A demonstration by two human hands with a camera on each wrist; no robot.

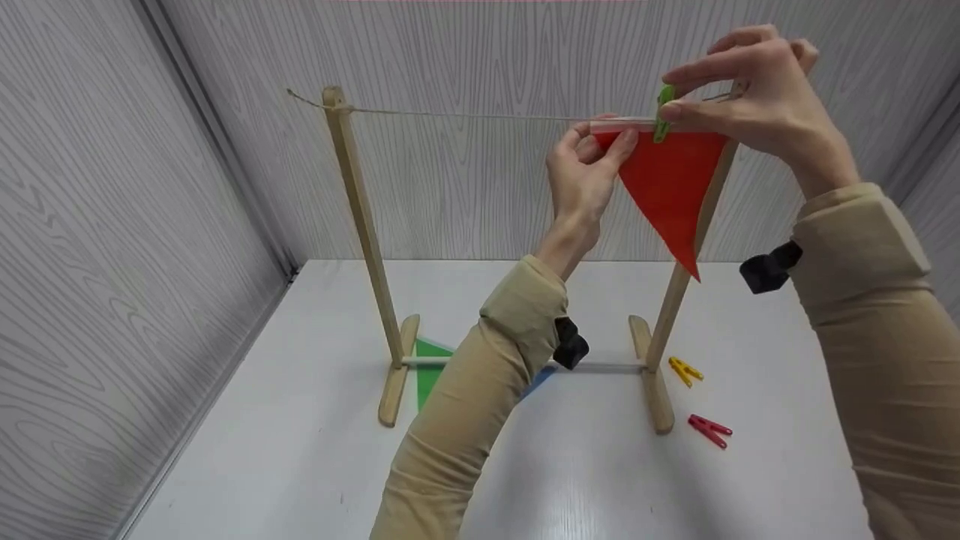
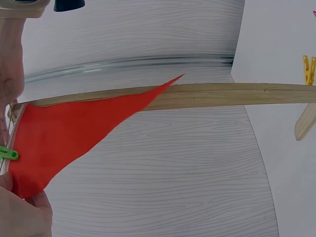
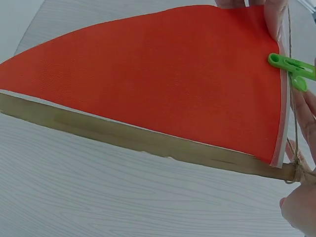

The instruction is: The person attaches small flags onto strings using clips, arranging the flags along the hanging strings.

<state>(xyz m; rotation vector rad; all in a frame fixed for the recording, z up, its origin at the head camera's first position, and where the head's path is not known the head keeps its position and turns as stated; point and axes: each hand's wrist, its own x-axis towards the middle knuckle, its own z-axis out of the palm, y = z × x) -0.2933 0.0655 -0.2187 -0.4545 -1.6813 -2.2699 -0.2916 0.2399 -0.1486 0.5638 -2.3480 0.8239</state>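
A red triangular pennant [image 1: 671,184] hangs point-down at the right end of a string [image 1: 465,115] stretched between two wooden posts. My left hand [image 1: 585,169] pinches the pennant's upper left corner at the string, thumb in front. Above the pennant's top edge, my right hand [image 1: 772,101] pinches a green clothespin [image 1: 663,114] between thumb and fingers. In the right wrist view the clothespin [image 3: 291,66] straddles the pennant's pale top hem and the string. The left wrist view also shows the red pennant [image 2: 74,138] stretching along the right post.
The wooden stand has a left post [image 1: 364,232], a right post [image 1: 675,300] and a white crossbar [image 1: 607,366]. A yellow clothespin [image 1: 685,370] and a red clothespin [image 1: 709,430] lie right of it. Green [image 1: 429,367] and blue [image 1: 537,382] pennants lie partly behind my left sleeve.
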